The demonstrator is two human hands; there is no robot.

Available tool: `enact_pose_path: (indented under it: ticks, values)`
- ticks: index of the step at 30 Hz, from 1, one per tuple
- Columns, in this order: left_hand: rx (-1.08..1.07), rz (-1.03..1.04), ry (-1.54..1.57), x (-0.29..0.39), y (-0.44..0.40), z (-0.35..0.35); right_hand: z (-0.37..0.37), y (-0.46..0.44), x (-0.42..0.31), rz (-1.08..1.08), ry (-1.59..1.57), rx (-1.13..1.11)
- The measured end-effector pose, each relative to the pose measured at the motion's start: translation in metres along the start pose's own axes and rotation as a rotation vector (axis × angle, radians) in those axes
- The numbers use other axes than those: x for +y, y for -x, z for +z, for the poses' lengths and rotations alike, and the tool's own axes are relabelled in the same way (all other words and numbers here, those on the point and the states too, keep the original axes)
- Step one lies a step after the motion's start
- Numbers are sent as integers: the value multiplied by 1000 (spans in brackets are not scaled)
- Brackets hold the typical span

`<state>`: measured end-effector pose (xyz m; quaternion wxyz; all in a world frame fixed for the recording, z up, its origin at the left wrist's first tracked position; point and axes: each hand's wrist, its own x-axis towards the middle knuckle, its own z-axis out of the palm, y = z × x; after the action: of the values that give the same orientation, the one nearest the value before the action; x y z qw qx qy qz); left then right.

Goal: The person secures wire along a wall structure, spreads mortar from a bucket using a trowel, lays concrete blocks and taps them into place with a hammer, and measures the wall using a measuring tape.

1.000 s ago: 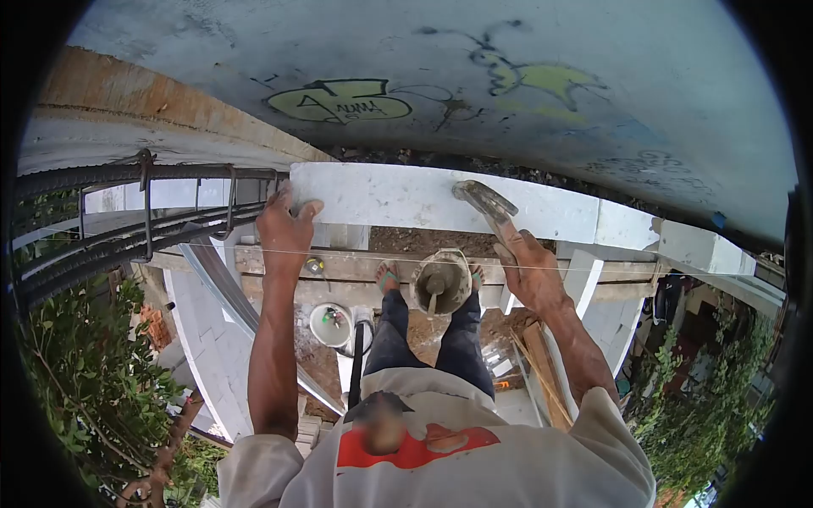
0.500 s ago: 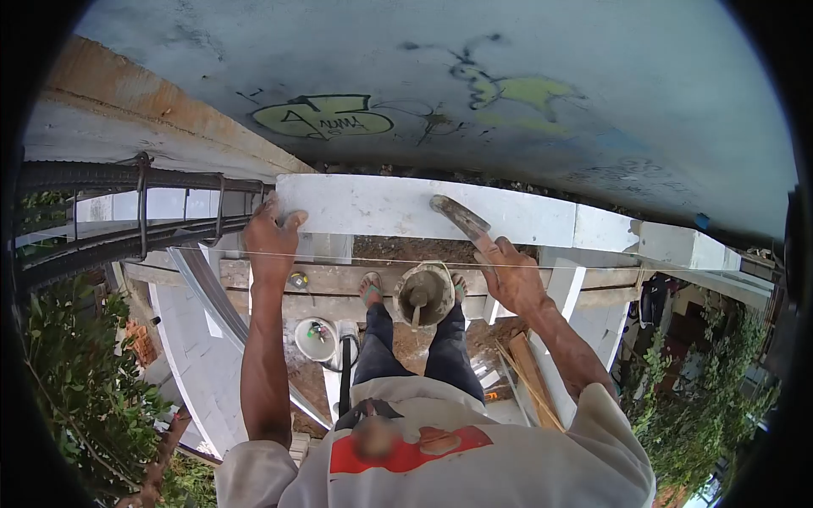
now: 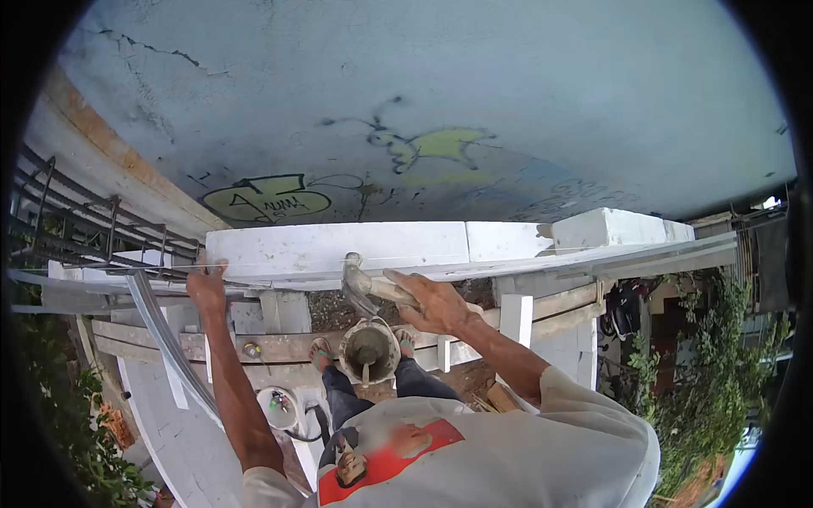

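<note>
A long white aerated concrete block (image 3: 339,245) lies along the top of the wall, its left end against the rebar column. My left hand (image 3: 207,286) grips the block's left end, thumb and fingers at its lower corner. In my right hand (image 3: 436,305) is a claw hammer (image 3: 360,284), held by its handle. The hammer head is at the block's front lower edge; whether it touches the block I cannot tell. A thin string line (image 3: 296,264) runs across the front of the blocks.
More white blocks (image 3: 508,241) continue to the right. Rebar (image 3: 110,224) stands at the left, beside a grey painted wall (image 3: 508,76). Below, a mortar bucket (image 3: 370,351) stands between my feet on planks (image 3: 288,349), near a white pail (image 3: 278,408) and a tape measure (image 3: 251,350).
My view has shifted, so the wall and blocks appear lower and further left. The hammer has moved from the block's upper face to its front edge and turned. My left hand stays at the block's end.
</note>
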<state>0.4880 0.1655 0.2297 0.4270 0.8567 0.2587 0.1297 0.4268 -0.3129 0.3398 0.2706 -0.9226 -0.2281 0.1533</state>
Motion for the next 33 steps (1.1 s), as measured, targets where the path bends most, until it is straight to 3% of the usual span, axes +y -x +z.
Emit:
enact_pose_path:
  ticks: [2,4,6,9,10,11,12,13,16,17,19,20,22,24,26,27,30,32,33]
  values:
    - [41,1,-71,17,16,0,17,56,26,-54,-136,61]
    - [181,49,-338,11,27,13,22,120,42,115,-208,35]
    - [288,315,-323,-39,33,29,22,186,62,236,-316,160]
    - [336,65,-287,-17,105,47,8,276,87,517,-522,428]
    - [336,22,-420,-34,118,57,-3,300,93,605,-496,556]
    - [294,42,-361,-69,131,71,-18,319,101,690,-469,681]
    - [163,-64,-273,-103,143,86,-38,334,113,667,-385,833]
    - [-74,-126,-119,-114,169,95,-62,347,129,643,-297,980]
    - [-804,153,-341,-150,220,127,-150,369,181,690,107,1153]
    - [-890,-2,-240,-141,246,130,-173,373,209,654,283,1198]
    - [-1001,-431,-197,-82,291,130,-223,374,250,714,364,1206]
    - [-999,-425,-193,-84,294,133,-246,369,266,798,329,1195]
    - [-1245,-91,-217,-128,294,149,-284,360,291,870,295,1182]
    - [-1224,-7,-16,-135,295,155,-308,345,310,1016,313,1081]
    - [-1048,-173,133,-120,313,142,-315,335,334,1028,371,1078]
    - [-880,-438,100,-106,326,128,-316,331,357,984,395,1093]
    - [-735,-253,20,-126,345,106,-318,327,389,924,411,969]
    - [-672,359,-254,-167,359,96,-319,334,401,933,502,881]
    - [-610,484,-372,-183,372,91,-321,336,400,935,532,836]
